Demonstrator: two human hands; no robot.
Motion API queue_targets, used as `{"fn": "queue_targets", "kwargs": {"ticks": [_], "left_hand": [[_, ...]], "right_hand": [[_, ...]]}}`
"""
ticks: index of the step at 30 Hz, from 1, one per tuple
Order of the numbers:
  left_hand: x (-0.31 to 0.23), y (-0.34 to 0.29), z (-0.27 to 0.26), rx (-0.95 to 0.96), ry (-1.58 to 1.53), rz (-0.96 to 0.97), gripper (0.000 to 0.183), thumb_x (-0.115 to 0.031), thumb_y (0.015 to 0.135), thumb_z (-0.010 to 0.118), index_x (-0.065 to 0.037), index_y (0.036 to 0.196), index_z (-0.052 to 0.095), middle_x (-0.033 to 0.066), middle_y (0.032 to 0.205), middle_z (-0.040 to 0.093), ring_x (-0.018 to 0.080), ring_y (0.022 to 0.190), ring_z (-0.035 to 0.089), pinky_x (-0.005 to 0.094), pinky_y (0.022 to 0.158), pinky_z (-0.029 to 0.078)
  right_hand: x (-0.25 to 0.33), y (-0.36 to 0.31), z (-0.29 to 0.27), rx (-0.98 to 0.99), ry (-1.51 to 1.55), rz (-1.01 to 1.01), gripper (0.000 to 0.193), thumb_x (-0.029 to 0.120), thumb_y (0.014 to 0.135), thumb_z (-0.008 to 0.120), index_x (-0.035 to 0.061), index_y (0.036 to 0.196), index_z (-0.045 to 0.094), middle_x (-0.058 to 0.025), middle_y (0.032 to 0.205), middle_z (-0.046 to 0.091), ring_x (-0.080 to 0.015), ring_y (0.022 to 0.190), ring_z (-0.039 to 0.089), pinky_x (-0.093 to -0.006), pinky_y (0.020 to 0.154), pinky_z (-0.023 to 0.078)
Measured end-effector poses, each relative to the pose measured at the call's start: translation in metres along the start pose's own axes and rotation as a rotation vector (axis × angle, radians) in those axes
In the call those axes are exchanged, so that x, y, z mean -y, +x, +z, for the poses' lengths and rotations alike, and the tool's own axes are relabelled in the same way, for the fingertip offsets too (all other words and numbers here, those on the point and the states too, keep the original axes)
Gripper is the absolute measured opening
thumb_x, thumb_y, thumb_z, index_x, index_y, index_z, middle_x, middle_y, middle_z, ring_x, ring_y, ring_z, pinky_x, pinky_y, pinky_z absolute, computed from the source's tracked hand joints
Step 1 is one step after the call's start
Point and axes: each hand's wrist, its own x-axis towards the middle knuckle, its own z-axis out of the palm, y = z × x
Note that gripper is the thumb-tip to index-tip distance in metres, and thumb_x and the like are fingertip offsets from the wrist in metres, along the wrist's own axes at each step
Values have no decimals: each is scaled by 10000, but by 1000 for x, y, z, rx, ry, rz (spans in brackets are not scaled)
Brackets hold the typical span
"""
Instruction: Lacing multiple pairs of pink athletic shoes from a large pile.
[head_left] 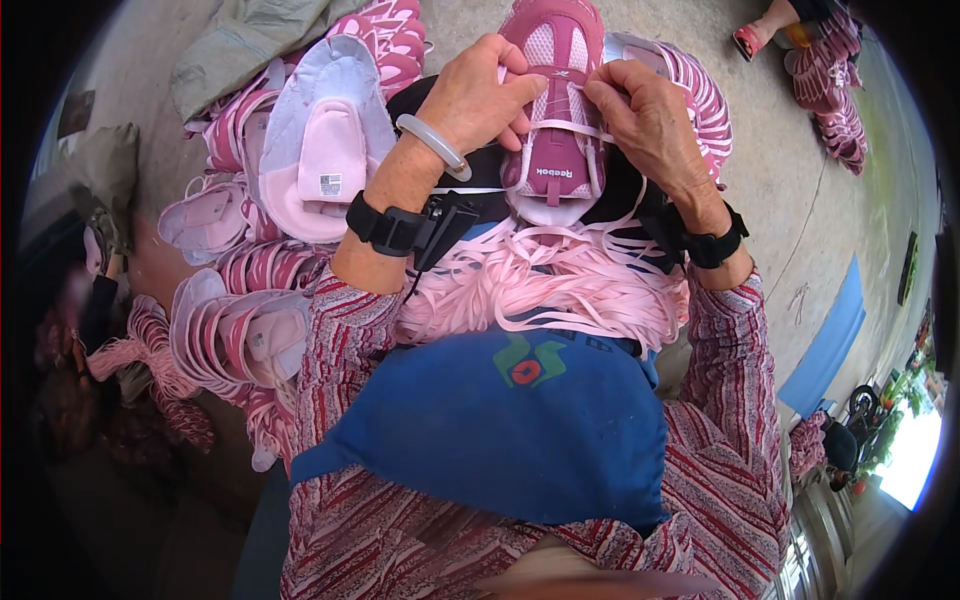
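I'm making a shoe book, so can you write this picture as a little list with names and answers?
Left hand: over the shoe; its grip is hard to see
Right hand: fingers pinched at the laces
Shoe: pink and white, toe pointing away
Loose laces: pink heap between shoe and apron
Left wrist: pale bracelet, black strap
Nearby: stacked shoes on both sides

Shoe stacks [325, 150] left, open floor [775, 110] right
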Motion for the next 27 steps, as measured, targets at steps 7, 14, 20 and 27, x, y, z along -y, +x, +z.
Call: {"fn": "queue_targets", "kwargs": {"ticks": [7, 14, 20, 27], "left_hand": [[3, 0, 0, -3, 19, 0, 261, -217, 858, 599, -10, 987, 508, 118, 687, 659, 159, 522, 644, 235, 485, 506], [-4, -2, -1, 5, 35, -3, 265, -216, 855, 601, -5, 987, 508, 124, 693, 662, 163, 526, 648, 240, 488, 513], [1, -3, 2, -31, 27, 27, 256, -196, 881, 623, 4, 986, 503, 89, 661, 603, 117, 499, 598, 215, 400, 494], [-13, -7, 0, 2, -91, -94, 156, -116, 886, 570, -4, 937, 475, 61, 691, 566, 112, 530, 561, 225, 447, 479]], "right_hand": [[-5, -3, 1, -24, 59, 34, 200, 173, 859, 603, -25, 868, 626, -165, 702, 611, -251, 611, 603, -331, 591, 470], [1, -3, -1, 4, 57, 75, 208, 186, 868, 600, -21, 866, 627, -159, 673, 599, -228, 578, 583, -318, 569, 460], [1, 1, 0, 14, -62, -58, 201, 177, 854, 601, -22, 843, 622, -195, 725, 608, -320, 646, 606, -373, 614, 473], [-6, 6, 2, 55, -195, -191, 215, 206, 904, 587, -2, 937, 630, -66, 714, 573, -121, 623, 518, -271, 566, 424]]}}
